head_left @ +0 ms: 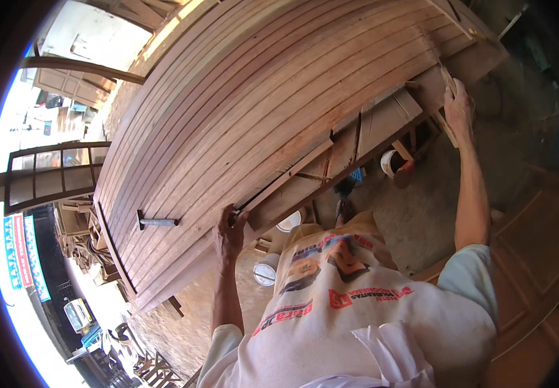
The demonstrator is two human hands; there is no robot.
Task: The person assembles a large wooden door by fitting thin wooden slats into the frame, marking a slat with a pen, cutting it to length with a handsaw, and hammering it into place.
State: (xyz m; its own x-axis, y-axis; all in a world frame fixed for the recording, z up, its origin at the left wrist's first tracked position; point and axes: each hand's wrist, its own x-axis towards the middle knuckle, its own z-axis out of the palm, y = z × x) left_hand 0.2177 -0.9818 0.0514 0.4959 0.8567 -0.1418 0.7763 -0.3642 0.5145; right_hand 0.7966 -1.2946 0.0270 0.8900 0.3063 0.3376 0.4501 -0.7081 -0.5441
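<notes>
My left grip is pinching the near-left end of a thin wood strip, probably to steady it along the planked panel. Right grip's wrapped around a slim wooden piece, far right. Hammer's parked left, likely for easy reach.

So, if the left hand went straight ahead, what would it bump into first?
Most likely the planked wooden surface just beyond the left hand; the hammer lies off to its left. Depth is unclear.
</notes>
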